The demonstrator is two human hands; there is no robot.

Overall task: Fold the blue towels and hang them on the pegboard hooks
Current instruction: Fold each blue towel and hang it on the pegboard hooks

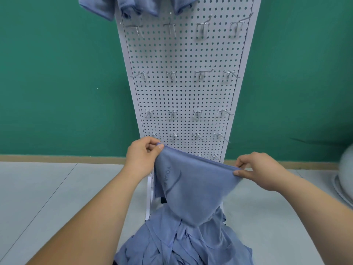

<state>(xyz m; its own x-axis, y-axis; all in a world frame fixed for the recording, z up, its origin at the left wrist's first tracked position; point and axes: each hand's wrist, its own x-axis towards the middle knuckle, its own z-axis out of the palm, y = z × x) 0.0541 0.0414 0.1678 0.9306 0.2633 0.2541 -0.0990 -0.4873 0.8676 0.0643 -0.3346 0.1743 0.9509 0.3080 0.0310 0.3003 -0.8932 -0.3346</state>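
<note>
We see a pale grey tiled floor (57, 197) running back to a tan skirting strip (57, 158). On it stands the white pegboard (183, 92), held up by a white frame leg (150, 197). Rows of metal hooks (172, 75) stick out of the board, and hung blue towels (133, 6) drape over its upper left part, cut off by the picture's edge. At the board's foot lies a rumpled heap of blue towels (183, 243), on the floor as far as we can tell. A pale rounded object (345, 169), blurred, sits at the right edge.
</note>
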